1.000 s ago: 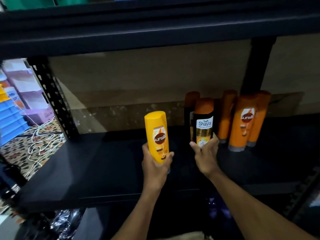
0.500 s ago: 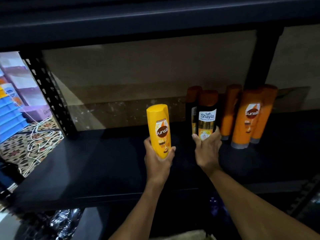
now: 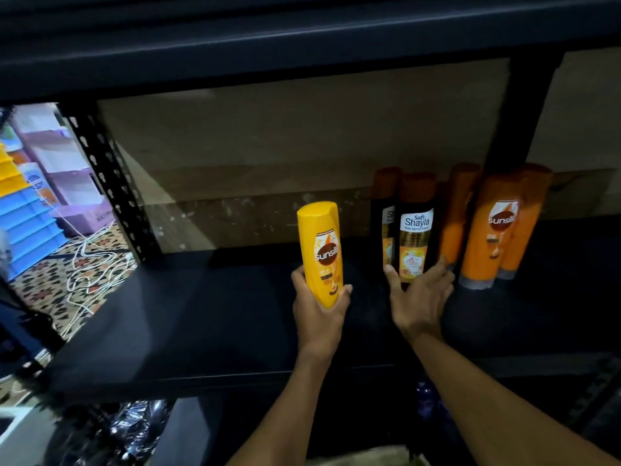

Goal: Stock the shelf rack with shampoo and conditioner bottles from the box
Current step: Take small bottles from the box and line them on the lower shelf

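My left hand [image 3: 319, 307] grips the lower end of a yellow Sunsilk bottle [image 3: 321, 243], held upright above the black shelf board [image 3: 201, 314]. My right hand [image 3: 418, 297] is wrapped round the base of a black Safi Shayla bottle [image 3: 416, 230] with an orange cap, which stands on the shelf. A second black bottle [image 3: 386, 216] stands just behind it on the left. Several orange Sunsilk bottles [image 3: 487, 230] stand in a cluster to the right.
A perforated black upright [image 3: 111, 183] bounds the shelf on the left, another post [image 3: 514, 109] stands at the back right, and the upper shelf [image 3: 302, 42] hangs low overhead. Left of the rack lie white cables [image 3: 90, 264] on patterned floor and blue and purple bins [image 3: 30, 216].
The view has shifted slightly. Both hands stay in much the same places, the left one still holding the yellow bottle and the right one still at the black bottle's base.
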`<state>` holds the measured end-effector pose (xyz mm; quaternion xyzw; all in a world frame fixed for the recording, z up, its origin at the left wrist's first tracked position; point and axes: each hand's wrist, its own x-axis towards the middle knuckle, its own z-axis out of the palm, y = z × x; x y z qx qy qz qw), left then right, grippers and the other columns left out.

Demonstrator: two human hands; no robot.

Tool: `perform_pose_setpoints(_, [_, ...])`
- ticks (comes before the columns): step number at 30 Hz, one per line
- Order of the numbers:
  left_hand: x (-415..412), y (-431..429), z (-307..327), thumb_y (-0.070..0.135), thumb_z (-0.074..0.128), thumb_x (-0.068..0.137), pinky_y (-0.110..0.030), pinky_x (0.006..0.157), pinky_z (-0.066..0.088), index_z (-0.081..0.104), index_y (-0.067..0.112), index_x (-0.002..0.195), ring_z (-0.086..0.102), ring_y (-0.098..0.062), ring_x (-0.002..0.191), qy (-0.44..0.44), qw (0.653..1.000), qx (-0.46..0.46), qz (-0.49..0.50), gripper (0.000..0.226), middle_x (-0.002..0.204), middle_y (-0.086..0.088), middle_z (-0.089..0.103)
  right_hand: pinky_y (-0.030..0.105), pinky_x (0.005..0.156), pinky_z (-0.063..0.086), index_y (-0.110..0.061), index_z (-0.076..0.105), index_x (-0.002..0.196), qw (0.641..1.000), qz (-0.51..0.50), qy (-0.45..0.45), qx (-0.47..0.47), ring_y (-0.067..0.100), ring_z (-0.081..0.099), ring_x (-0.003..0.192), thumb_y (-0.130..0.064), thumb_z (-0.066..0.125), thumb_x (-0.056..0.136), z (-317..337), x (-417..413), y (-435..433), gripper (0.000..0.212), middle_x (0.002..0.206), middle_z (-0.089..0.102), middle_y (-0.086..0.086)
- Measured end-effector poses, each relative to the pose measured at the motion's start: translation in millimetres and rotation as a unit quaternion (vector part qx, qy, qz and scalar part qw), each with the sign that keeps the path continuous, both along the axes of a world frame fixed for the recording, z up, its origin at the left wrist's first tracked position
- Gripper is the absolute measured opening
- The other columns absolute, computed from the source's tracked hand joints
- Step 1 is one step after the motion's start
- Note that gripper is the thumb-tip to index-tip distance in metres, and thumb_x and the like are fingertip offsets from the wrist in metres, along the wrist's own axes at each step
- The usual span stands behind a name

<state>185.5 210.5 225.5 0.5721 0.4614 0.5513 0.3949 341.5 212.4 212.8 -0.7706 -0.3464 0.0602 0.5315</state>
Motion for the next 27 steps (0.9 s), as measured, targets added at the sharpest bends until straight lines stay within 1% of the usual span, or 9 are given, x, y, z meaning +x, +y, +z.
perform_pose_setpoints(3, [-4, -2, -4, 0.029, 0.082, 0.084, -0.027, 0.075, 0.060, 0.037, 0.034, 0.128, 0.062, -0.003, 0.099, 0.016, 1.000, -0.003, 0.015, 0.063, 0.115, 0.011, 0.057, 0.047, 0.113, 0.031, -0.006, 0.016, 0.156, 1.000, -0.009, -0.005, 0.004, 0.041, 0.031, 0.138, -0.031, 0.077, 0.087, -2, -9, -22, 0.095, 0.150, 0.030, 0.025])
perform_pose_setpoints(6, [-8, -2, -11, 0.044, 0.081, 0.082, -0.041, 0.079, 0.061, 0.040, 0.035, 0.123, 0.059, -0.014, 0.104, 0.057, 0.997, 0.009, 0.049, 0.059, 0.115, 0.007, 0.053, 0.046, 0.107, 0.038, -0.011, 0.029, 0.147, 0.999, 0.010, -0.035, -0.013, 0.035, 0.038, 0.131, -0.026, 0.075, 0.087, -5, -18, -42, 0.078, 0.142, 0.038, 0.018])
perform_pose_setpoints(9, [-18, -4, -12, 0.045, 0.081, 0.082, -0.034, 0.077, 0.058, 0.044, 0.030, 0.120, 0.060, -0.013, 0.100, 0.081, 0.994, 0.018, 0.073, 0.055, 0.109, 0.008, 0.055, 0.045, 0.103, 0.044, -0.019, 0.038, 0.138, 0.984, 0.068, -0.140, -0.085, 0.029, 0.042, 0.123, -0.037, 0.069, 0.090, -9, -26, -56, 0.060, 0.133, 0.044, 0.010])
perform_pose_setpoints(11, [-26, -1, -10, 0.044, 0.081, 0.082, -0.023, 0.072, 0.052, 0.044, 0.029, 0.118, 0.060, -0.004, 0.091, 0.106, 0.993, 0.010, 0.059, 0.054, 0.102, 0.014, 0.056, 0.045, 0.106, 0.040, -0.030, 0.043, 0.133, 0.949, 0.092, -0.260, -0.151, 0.025, 0.043, 0.119, -0.045, 0.056, 0.094, -11, -29, -58, 0.043, 0.130, 0.048, 0.003])
perform_pose_setpoints(13, [-31, 3, -6, 0.044, 0.081, 0.083, -0.013, 0.065, 0.043, 0.040, 0.031, 0.118, 0.054, 0.005, 0.082, 0.141, 0.989, -0.002, 0.038, 0.055, 0.096, 0.021, 0.052, 0.045, 0.105, 0.037, -0.037, 0.048, 0.124, 0.921, 0.106, -0.319, -0.197, 0.022, 0.040, 0.117, -0.047, 0.043, 0.098, -7, -30, -56, 0.028, 0.129, 0.047, -0.002])
perform_pose_setpoints(15, [-34, 10, -7, 0.044, 0.080, 0.083, -0.017, 0.068, 0.050, 0.040, 0.027, 0.122, 0.056, 0.001, 0.082, 0.154, 0.987, -0.016, 0.036, 0.058, 0.099, 0.016, 0.055, 0.043, 0.102, 0.037, -0.040, 0.048, 0.122, 0.906, 0.125, -0.339, -0.221, 0.022, 0.038, 0.116, -0.045, 0.038, 0.098, -5, -31, -53, 0.026, 0.129, 0.044, -0.004])
perform_pose_setpoints(17, [-31, 22, -10, 0.045, 0.081, 0.082, -0.037, 0.082, 0.059, 0.040, 0.024, 0.124, 0.062, -0.014, 0.094, 0.163, 0.985, -0.029, 0.041, 0.062, 0.108, 0.006, 0.057, 0.040, 0.101, 0.036, -0.041, 0.045, 0.126, 0.897, 0.148, -0.354, -0.220, 0.020, 0.038, 0.117, -0.043, 0.037, 0.098, -6, -28, -50, 0.030, 0.131, 0.043, -0.005])
perform_pose_setpoints(19, [-24, 34, -10, 0.047, 0.081, 0.081, -0.046, 0.084, 0.059, 0.039, 0.025, 0.118, 0.063, -0.021, 0.098, 0.170, 0.984, -0.033, 0.036, 0.060, 0.107, 0.003, 0.057, 0.038, 0.103, 0.035, -0.043, 0.043, 0.129, 0.893, 0.169, -0.358, -0.213, 0.019, 0.039, 0.117, -0.042, 0.035, 0.097, -9, -23, -48, 0.033, 0.131, 0.042, -0.007])
perform_pose_setpoints(27, [6, 97, -10, 0.054, 0.083, 0.074, -0.049, 0.080, 0.061, 0.046, 0.022, 0.117, 0.069, -0.027, 0.094, 0.156, 0.986, -0.050, 0.037, 0.065, 0.106, -0.004, 0.065, 0.041, 0.112, 0.030, -0.047, 0.039, 0.128, 0.892, 0.194, -0.347, -0.217, 0.017, 0.037, 0.123, -0.039, 0.035, 0.097, -13, -20, -44, 0.032, 0.130, 0.038, -0.012])
